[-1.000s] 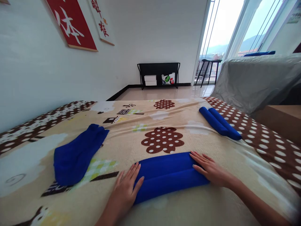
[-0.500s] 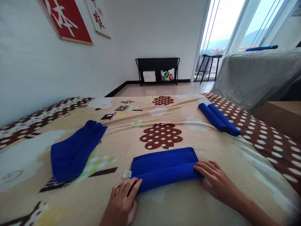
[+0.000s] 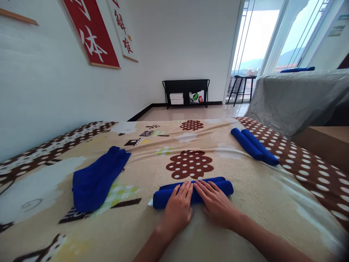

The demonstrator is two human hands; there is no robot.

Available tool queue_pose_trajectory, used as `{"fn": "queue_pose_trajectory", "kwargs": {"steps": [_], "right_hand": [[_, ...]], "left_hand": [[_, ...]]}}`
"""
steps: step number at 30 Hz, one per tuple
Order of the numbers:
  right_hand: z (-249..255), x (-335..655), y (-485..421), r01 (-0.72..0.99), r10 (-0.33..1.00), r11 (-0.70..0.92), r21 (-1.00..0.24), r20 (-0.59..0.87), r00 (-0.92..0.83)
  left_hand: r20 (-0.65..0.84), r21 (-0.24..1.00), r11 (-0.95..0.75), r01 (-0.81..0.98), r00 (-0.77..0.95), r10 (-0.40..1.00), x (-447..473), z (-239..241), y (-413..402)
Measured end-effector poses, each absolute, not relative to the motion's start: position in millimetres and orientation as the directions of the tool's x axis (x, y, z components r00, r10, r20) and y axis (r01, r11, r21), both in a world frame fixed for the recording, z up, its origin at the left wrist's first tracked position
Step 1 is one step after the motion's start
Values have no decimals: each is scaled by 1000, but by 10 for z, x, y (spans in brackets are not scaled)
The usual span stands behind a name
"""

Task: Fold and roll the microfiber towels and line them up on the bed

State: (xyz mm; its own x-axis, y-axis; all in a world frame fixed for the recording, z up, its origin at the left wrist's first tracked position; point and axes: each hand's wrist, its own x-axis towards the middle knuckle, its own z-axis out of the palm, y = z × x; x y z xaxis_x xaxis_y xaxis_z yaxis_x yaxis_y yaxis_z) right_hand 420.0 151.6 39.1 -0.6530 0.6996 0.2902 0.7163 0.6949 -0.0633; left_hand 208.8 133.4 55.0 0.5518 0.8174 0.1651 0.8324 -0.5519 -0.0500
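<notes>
A blue towel (image 3: 163,197) lies rolled into a narrow log on the patterned blanket (image 3: 253,189) just in front of me. My left hand (image 3: 178,209) and my right hand (image 3: 216,203) rest side by side on the middle of the roll, palms down with fingers stretched flat over it. A small white tag pokes out at the roll's left end. To the left lies a loose, unrolled blue towel (image 3: 95,178). Two finished blue towel rolls (image 3: 255,146) lie together at the far right of the blanket.
The bed runs along a white wall (image 3: 40,91) on the left with red and white banners. A grey covered piece of furniture (image 3: 294,96) and a wooden edge stand at right. A black shelf (image 3: 187,92) stands at the far wall by the balcony door.
The flat folded towel has been rolled away from me into a tight log. Both hands moved from its two ends to its middle, now lying flat on top.
</notes>
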Motion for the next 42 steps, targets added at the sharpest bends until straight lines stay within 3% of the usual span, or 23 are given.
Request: {"fn": "queue_pose_trajectory", "kwargs": {"steps": [9,13,18,25,33,39,42], "right_hand": [[102,4970,1379,762,715,648,1,343,-609],[222,4850,1543,816,797,573,-78,285,-532],[457,4375,1877,880,870,453,-142,286,-402],[358,4009,1930,731,735,668,-141,276,-619],[301,4627,2028,755,772,626,-195,290,-566],[314,4787,2076,775,783,612,-159,261,-565],[336,4641,2033,803,802,579,-138,275,-531]], "left_hand": [[310,-123,-462,879,476,823,1280,269,1081],[261,-88,-425,901,432,863,1368,374,1249],[268,-59,-257,965,263,927,1767,630,1589],[192,18,-534,845,521,831,2023,479,1767],[232,5,-500,866,486,843,1503,400,1799],[186,31,-464,885,451,873,1302,466,1834],[154,-11,-370,929,368,917,1421,523,1793]]}}
